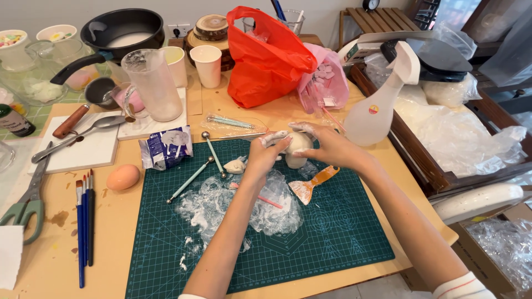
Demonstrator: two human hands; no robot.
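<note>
Both my hands meet over the far part of a dark green cutting mat [332, 232]. My left hand [265, 155] and my right hand [327, 145] are wrapped around a pale, rounded clay lump [299, 145], fingers smeared with white clay. A small separate bit of clay [235, 165] lies just left of my left hand. Two ball-tipped modelling tools [212, 152] lie crossed on the mat nearby. Crumpled clear plastic film [238, 202] with white smears sits under my left forearm. An orange-handled scraper [310, 187] rests below my right hand.
A white spray bottle [377, 111] stands right of my right hand. Behind are an orange bag [266, 61], pink bag [327, 83], paper cups [208, 63], measuring jug [152, 83] and black pan [124, 27]. Left: an egg-shaped object [123, 177], brushes [84, 221], green scissors [25, 207].
</note>
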